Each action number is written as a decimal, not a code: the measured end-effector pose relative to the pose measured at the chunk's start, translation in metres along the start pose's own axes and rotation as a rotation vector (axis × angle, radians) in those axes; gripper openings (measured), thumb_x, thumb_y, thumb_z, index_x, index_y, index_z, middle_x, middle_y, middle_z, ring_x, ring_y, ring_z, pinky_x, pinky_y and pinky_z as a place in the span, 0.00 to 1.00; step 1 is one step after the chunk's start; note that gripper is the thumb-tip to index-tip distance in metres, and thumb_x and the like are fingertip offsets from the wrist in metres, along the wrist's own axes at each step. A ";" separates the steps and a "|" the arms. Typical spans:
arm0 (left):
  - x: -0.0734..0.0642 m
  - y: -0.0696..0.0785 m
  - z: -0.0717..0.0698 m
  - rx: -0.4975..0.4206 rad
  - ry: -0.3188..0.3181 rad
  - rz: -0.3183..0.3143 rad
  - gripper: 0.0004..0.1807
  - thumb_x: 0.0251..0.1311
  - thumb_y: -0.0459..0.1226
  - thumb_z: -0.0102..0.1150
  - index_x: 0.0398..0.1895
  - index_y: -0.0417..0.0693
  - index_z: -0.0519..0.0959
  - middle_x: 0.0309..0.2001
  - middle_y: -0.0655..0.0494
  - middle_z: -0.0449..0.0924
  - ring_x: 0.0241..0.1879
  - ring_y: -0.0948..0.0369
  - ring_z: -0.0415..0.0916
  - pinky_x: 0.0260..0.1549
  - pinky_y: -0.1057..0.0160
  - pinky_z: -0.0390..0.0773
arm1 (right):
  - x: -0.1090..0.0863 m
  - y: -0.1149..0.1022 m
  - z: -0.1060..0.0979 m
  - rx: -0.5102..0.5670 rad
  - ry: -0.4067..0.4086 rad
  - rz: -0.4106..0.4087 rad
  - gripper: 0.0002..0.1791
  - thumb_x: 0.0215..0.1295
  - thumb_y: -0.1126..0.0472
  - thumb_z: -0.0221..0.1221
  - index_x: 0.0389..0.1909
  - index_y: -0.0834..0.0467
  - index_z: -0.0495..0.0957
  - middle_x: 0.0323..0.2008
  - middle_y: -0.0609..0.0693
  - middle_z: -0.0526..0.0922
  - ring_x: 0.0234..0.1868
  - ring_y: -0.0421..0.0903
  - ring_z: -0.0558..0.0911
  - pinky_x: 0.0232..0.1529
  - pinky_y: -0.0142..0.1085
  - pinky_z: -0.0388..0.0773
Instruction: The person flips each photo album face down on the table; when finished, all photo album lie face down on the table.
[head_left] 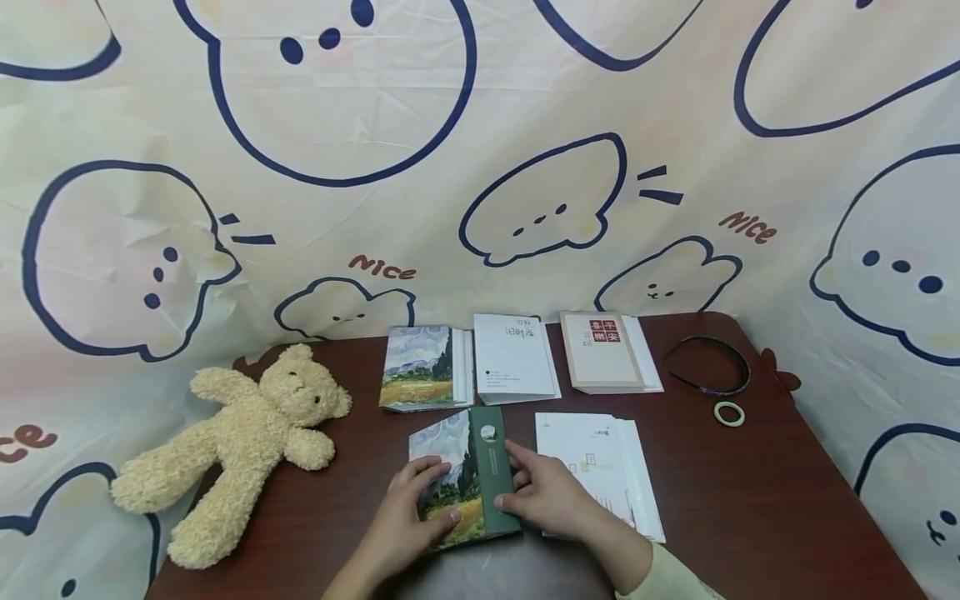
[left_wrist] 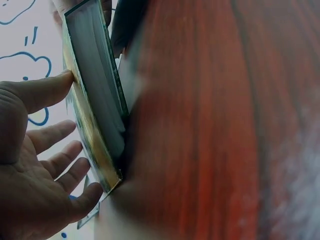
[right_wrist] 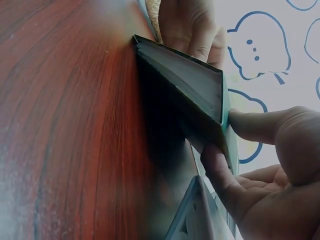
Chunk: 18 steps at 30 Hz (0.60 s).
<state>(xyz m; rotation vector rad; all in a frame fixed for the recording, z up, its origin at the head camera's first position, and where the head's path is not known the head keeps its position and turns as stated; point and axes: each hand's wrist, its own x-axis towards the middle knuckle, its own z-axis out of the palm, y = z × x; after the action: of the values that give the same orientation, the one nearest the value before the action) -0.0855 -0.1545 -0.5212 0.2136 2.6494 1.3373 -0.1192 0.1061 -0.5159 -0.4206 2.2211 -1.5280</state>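
A thick album (head_left: 463,446) with a painted landscape cover and a green spine lies near the table's front, its spine side tilted up off the wood. My right hand (head_left: 553,495) pinches that spine edge. In the right wrist view, the thumb of the right hand (right_wrist: 300,150) presses on the spine and a finger goes beneath the album (right_wrist: 187,80). My left hand (head_left: 405,518) rests on the painted cover with fingers spread. Seen from the left wrist, the left hand (left_wrist: 35,175) touches the cover with nearly straight fingers, and the album's page edges (left_wrist: 95,75) face the camera.
A white album (head_left: 592,454) lies right of my right hand. Behind stand a second landscape album (head_left: 417,367), a white one (head_left: 513,358) and a beige one (head_left: 607,354). A teddy bear (head_left: 251,442) lies left; a black headband (head_left: 742,367) and pale ring (head_left: 729,414) lie right.
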 end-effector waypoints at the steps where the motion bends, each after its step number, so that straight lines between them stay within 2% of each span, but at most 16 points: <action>1: 0.000 -0.001 0.000 0.003 -0.001 0.000 0.34 0.58 0.47 0.76 0.69 0.54 0.77 0.71 0.54 0.67 0.71 0.44 0.62 0.60 0.37 0.72 | 0.000 -0.001 0.000 -0.025 0.003 0.003 0.50 0.63 0.58 0.72 0.79 0.68 0.56 0.57 0.59 0.82 0.39 0.40 0.88 0.39 0.32 0.85; 5: 0.001 -0.003 -0.003 0.019 -0.003 -0.005 0.35 0.58 0.47 0.76 0.70 0.54 0.77 0.72 0.53 0.67 0.72 0.42 0.61 0.60 0.34 0.71 | 0.002 -0.002 0.003 -0.113 0.015 0.000 0.49 0.62 0.56 0.73 0.78 0.68 0.58 0.52 0.54 0.84 0.34 0.38 0.85 0.35 0.32 0.83; 8: 0.001 -0.006 -0.005 0.036 -0.007 -0.009 0.35 0.59 0.47 0.76 0.70 0.54 0.77 0.72 0.52 0.67 0.72 0.42 0.61 0.60 0.34 0.72 | 0.004 -0.002 0.005 -0.169 0.015 -0.008 0.48 0.63 0.55 0.72 0.78 0.69 0.59 0.41 0.47 0.86 0.29 0.37 0.84 0.32 0.32 0.81; 12: 0.000 -0.008 -0.007 0.060 -0.007 -0.012 0.36 0.58 0.46 0.77 0.70 0.53 0.77 0.72 0.51 0.67 0.72 0.42 0.61 0.59 0.35 0.72 | 0.004 -0.003 0.009 -0.248 0.011 -0.034 0.47 0.63 0.54 0.73 0.76 0.70 0.62 0.27 0.41 0.82 0.25 0.35 0.81 0.29 0.32 0.80; 18: -0.002 -0.008 -0.010 0.093 -0.001 -0.018 0.36 0.57 0.45 0.77 0.70 0.52 0.77 0.72 0.50 0.67 0.72 0.42 0.60 0.59 0.36 0.73 | 0.007 -0.006 0.015 -0.359 0.030 -0.066 0.47 0.61 0.52 0.74 0.73 0.73 0.65 0.27 0.40 0.82 0.27 0.31 0.79 0.32 0.31 0.79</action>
<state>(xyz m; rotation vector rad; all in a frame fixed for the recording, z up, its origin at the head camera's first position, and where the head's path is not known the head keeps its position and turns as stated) -0.0862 -0.1675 -0.5215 0.2014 2.7092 1.2096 -0.1172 0.0886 -0.5164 -0.5844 2.5338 -1.1694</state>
